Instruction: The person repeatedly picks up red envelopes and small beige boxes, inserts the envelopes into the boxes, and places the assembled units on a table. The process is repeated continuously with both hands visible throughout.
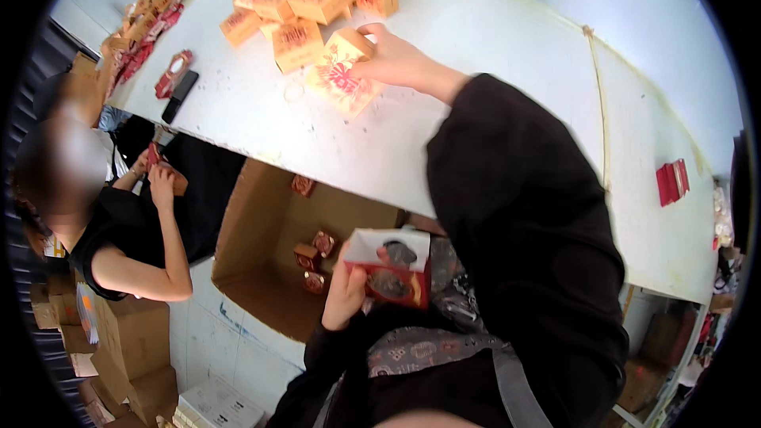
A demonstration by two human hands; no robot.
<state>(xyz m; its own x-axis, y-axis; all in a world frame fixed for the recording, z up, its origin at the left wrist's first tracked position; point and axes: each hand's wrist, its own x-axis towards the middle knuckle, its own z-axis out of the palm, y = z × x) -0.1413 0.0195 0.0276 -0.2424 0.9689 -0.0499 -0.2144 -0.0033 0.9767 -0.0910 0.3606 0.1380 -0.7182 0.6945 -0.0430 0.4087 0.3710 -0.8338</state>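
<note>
My right hand [388, 59] reaches across the white table and grips a tan box [346, 79] printed with red flowers, beside a heap of similar boxes [297, 43]. Close to my body, my left hand [345, 293] holds a red box sleeve [408, 285] by its side. The sleeve has a white inside, an open end facing up and round cut-out windows. Below the table edge stands a large open cardboard carton [261, 261], with several small red-and-tan boxes [307, 255] inside.
At left a co-worker [131, 246] handles a small red-and-tan box [176, 181]. On the table lie a black, flat, long object [180, 97], a red sleeve [173, 74], a red stack [672, 182] at right and piled red pieces [143, 51] far left. Cardboard boxes [135, 337] stand lower left.
</note>
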